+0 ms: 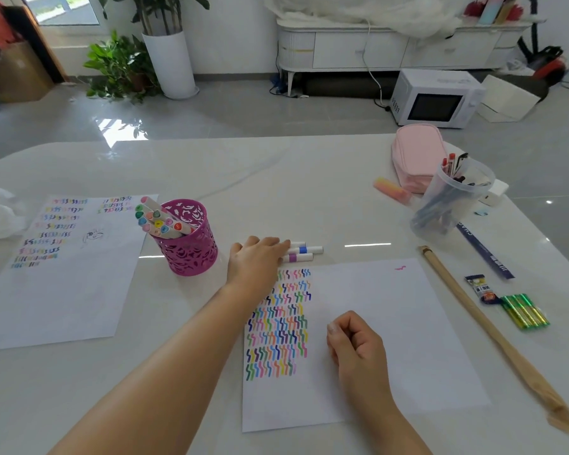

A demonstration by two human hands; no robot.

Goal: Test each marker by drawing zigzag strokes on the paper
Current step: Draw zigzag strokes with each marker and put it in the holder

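Left hand (255,257) grip covers three loose markers (304,252); right hand (355,343) curls empty on one paper (391,323).

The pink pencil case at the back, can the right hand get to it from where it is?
Probably yes. The right hand rests curled on the paper, and the pink pencil case lies far back, so a long stretch. The clear pen cup stands partly in between.

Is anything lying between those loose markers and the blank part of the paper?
Nothing visible. The markers lie just above the paper, under the left hand; only bare table separates them.
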